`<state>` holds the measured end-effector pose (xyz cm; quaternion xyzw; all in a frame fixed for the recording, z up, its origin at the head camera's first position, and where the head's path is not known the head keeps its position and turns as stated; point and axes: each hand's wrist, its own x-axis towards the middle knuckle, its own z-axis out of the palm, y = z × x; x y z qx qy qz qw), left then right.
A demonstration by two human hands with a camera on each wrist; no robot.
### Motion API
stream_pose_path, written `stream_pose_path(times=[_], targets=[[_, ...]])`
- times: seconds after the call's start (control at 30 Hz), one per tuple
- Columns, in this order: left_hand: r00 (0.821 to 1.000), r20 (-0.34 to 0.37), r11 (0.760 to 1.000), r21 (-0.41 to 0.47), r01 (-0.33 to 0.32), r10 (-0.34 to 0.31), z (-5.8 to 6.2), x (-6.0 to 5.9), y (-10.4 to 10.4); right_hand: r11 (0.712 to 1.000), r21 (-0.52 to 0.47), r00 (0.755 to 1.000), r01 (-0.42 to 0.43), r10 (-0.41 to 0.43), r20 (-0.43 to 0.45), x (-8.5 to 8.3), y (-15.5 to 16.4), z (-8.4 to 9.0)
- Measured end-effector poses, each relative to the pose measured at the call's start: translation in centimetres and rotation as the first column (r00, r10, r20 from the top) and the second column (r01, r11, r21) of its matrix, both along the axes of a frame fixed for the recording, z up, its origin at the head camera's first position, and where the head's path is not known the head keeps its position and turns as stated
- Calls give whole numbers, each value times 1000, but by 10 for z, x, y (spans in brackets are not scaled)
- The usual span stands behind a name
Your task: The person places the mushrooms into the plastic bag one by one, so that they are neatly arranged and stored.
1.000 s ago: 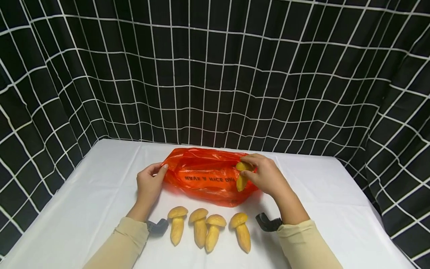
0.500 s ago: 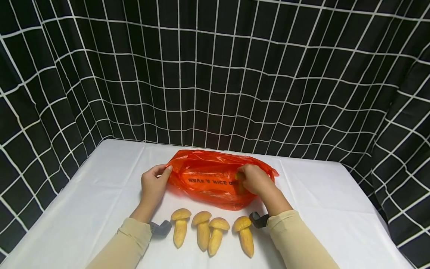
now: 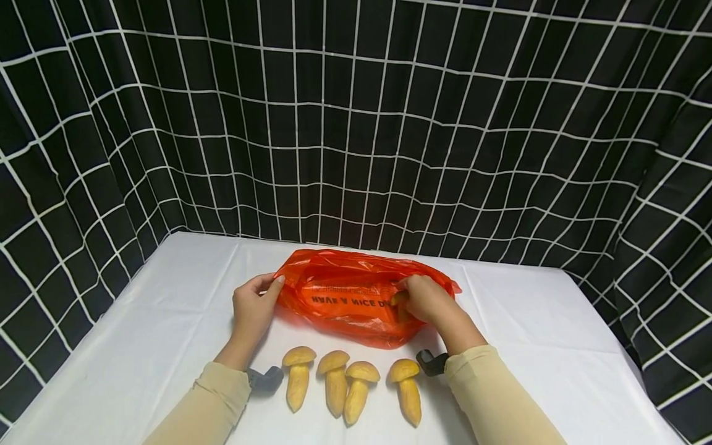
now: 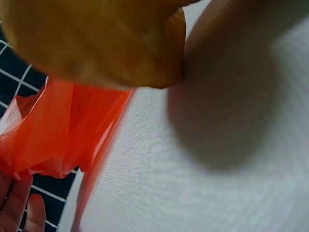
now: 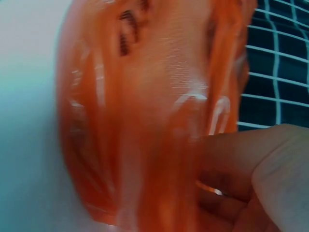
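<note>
In the head view my left hand (image 3: 253, 309) pinches the left rim of a red plastic bag (image 3: 339, 324) between thumb and fingers. My right hand (image 3: 428, 300) reaches into the bag's mouth at the right. A yellow-brown toy mushroom (image 3: 398, 299) shows at its fingertips, mostly hidden by the hand and red film. The left wrist view has the bag (image 4: 63, 130) above my left fingers (image 4: 19, 208). In the right wrist view, film of the bag (image 5: 145, 106) covers part of the right hand (image 5: 251, 179), and the mushroom is out of sight.
Several like mushrooms lie in a row in front of the bag, the leftmost mushroom (image 3: 298, 378) by my left wrist, the rightmost mushroom (image 3: 407, 392) by my right. A white cloth (image 3: 167, 321) covers the table. Black curtains (image 3: 356, 123) with white grid lines enclose it.
My right hand has carried the mushroom from the bag's right rim down into its mouth. The left hand keeps its grip on the rim.
</note>
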<state>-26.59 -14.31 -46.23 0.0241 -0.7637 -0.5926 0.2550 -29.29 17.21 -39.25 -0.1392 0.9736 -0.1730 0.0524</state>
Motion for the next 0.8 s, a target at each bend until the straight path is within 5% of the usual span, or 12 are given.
stream_pose_path(times=[0.2,0.4,0.6,0.8], targets=[[1000,0,1000,13,1,-1,0,0,0,998,-30,995,-59,56,-81,11,3,13],[1000,0,1000,13,-3,3,-1,-1,0,987,-101,980,-125,107,-169,44,7,23],[1000,-6,1000,0,-8,8,1,0,1,974,-144,984,-177,174,-28,77,18,23],[1000,1,1000,-7,-23,23,1,1,2,959,-201,951,-200,239,194,90,24,15]])
